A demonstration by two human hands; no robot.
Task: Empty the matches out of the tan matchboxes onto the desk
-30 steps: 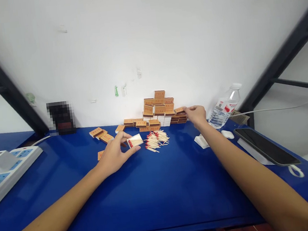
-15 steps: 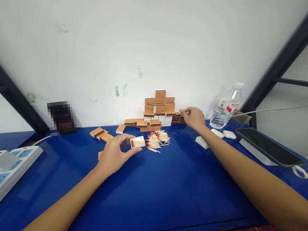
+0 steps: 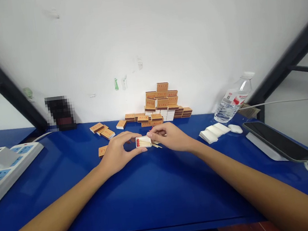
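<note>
My left hand [image 3: 117,151] grips a small white matchbox tray [image 3: 146,138] between thumb and fingers. Red-headed matches [image 3: 143,143] lie side by side inside it. My right hand [image 3: 172,137] is at the tray's right end with thumb and fingers pinched together; whatever is between them is too small to make out. Under and behind that hand, a pile of loose matches [image 3: 156,145] shows only in part. Orange matchboxes [image 3: 162,103] rise in a stepped stack against the wall, just beyond both hands.
Several matchboxes [image 3: 107,134] lie to the left, one [image 3: 102,151] partly behind my left hand. White empty trays [image 3: 208,136], a water bottle [image 3: 231,99], a white case [image 3: 235,129] and a phone [image 3: 280,140] stand right. A power strip [image 3: 15,164] lies far left.
My right hand has come from beside the right end of the stack down and left to the tray. The tray and left hand have shifted slightly right. The view has moved a little.
</note>
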